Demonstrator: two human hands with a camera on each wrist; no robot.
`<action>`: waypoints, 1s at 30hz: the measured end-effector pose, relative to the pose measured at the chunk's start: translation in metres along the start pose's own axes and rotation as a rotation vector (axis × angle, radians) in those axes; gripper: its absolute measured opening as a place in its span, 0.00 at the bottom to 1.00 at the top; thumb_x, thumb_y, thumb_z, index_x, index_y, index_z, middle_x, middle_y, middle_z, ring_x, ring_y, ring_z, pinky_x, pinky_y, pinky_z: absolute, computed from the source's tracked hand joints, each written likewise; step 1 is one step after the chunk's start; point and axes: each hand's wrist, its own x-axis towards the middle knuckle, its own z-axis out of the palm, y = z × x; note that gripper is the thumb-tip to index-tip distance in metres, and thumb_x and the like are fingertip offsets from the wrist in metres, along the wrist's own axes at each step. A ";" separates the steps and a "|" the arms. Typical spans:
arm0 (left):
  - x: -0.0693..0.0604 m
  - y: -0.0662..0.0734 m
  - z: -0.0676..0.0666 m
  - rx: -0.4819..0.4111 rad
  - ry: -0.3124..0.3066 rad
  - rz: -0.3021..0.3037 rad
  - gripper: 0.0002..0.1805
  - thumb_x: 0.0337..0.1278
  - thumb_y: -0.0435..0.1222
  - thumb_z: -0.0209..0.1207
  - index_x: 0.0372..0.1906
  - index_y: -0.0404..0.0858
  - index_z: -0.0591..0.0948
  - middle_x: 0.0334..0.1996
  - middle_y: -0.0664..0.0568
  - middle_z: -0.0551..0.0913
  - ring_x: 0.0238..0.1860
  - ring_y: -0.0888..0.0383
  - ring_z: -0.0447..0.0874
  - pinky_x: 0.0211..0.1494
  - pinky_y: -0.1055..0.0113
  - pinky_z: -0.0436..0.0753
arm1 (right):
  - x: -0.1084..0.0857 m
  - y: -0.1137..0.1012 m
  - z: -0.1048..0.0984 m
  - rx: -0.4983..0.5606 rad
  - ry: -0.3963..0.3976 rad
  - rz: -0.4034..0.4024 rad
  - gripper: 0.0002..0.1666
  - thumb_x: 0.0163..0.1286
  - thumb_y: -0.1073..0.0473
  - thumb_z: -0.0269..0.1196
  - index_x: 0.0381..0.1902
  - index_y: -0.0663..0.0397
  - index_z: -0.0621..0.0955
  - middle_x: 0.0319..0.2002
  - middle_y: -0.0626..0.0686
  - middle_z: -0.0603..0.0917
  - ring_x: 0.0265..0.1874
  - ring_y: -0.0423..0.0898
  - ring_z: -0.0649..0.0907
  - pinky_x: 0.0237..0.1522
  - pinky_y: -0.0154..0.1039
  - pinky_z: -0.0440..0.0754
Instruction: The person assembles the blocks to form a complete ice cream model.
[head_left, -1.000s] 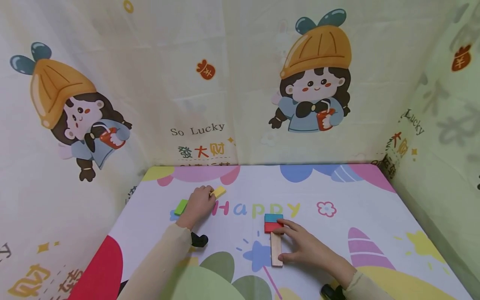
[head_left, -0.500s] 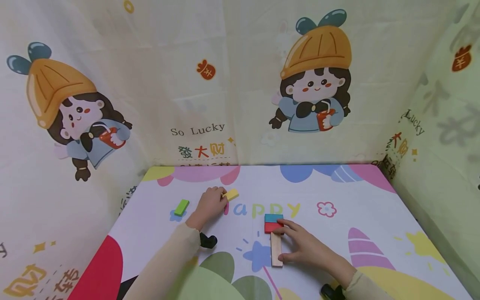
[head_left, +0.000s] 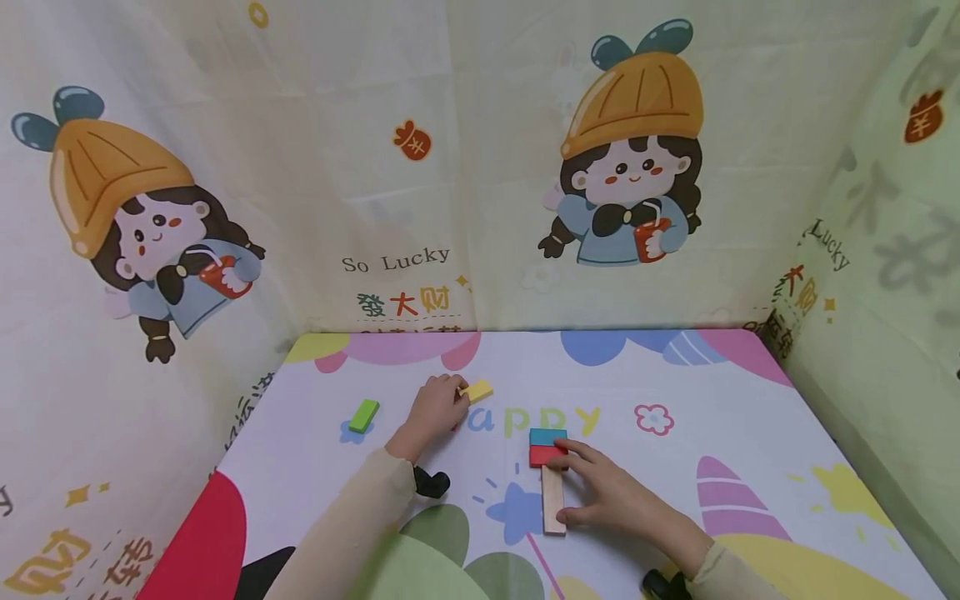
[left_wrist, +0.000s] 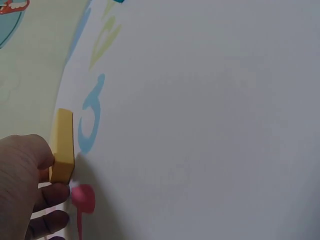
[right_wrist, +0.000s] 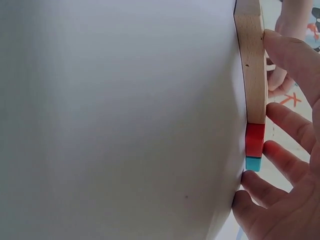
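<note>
My left hand [head_left: 433, 414] pinches one end of a yellow block [head_left: 478, 391] between thumb and fingers, over the printed letters; the block's free end points right. My right hand [head_left: 611, 487] rests along the right side of a row of blocks lying on the table. In that row a teal block [head_left: 548, 437] touches a red block [head_left: 547, 456], and a long plain wooden block [head_left: 552, 504] extends from the red one toward me. In the right wrist view, the thumb [right_wrist: 292, 55] touches the wooden block, and fingertips lie against the red block.
A green block [head_left: 363, 416] lies by itself on the left part of the table. The patterned white tabletop [head_left: 637, 375] ends at a cream printed cloth [head_left: 495, 208] hanging behind and on both sides.
My left hand has carried the yellow block to the right, toward the row of blocks, and the green block has come into full view. The right hand and the row have stayed put.
</note>
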 end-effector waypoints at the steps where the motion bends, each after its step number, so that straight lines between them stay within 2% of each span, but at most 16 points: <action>1: 0.000 0.002 0.001 -0.005 0.003 0.006 0.13 0.69 0.40 0.58 0.52 0.40 0.84 0.39 0.52 0.82 0.41 0.54 0.73 0.52 0.56 0.78 | 0.000 0.000 0.000 -0.001 0.001 0.001 0.38 0.56 0.41 0.79 0.64 0.35 0.80 0.75 0.54 0.69 0.73 0.62 0.70 0.67 0.65 0.73; 6: 0.000 0.012 0.006 -0.017 0.016 0.025 0.12 0.68 0.40 0.59 0.51 0.40 0.85 0.37 0.53 0.82 0.40 0.54 0.73 0.50 0.57 0.78 | 0.000 0.000 0.000 0.004 -0.008 0.005 0.38 0.56 0.40 0.79 0.64 0.35 0.80 0.76 0.54 0.69 0.73 0.62 0.70 0.67 0.65 0.73; 13: 0.002 0.026 0.013 -0.057 0.002 0.040 0.12 0.69 0.40 0.60 0.52 0.41 0.85 0.34 0.55 0.79 0.38 0.56 0.72 0.46 0.60 0.76 | 0.001 -0.001 0.000 0.017 -0.017 0.015 0.38 0.56 0.40 0.79 0.64 0.35 0.80 0.76 0.53 0.69 0.74 0.62 0.69 0.67 0.66 0.72; 23: 0.002 0.049 0.021 -0.114 -0.021 0.045 0.13 0.69 0.41 0.62 0.53 0.43 0.85 0.33 0.56 0.77 0.40 0.57 0.71 0.47 0.63 0.77 | 0.001 -0.001 0.001 0.006 -0.009 0.011 0.38 0.55 0.41 0.79 0.63 0.35 0.80 0.75 0.54 0.70 0.73 0.61 0.70 0.67 0.65 0.73; 30: 0.000 0.059 0.026 -0.107 0.004 0.104 0.11 0.68 0.40 0.63 0.50 0.44 0.87 0.34 0.55 0.79 0.39 0.56 0.72 0.47 0.62 0.76 | 0.001 0.000 0.001 -0.003 -0.004 0.016 0.38 0.55 0.40 0.79 0.64 0.35 0.80 0.75 0.54 0.69 0.73 0.62 0.70 0.66 0.65 0.73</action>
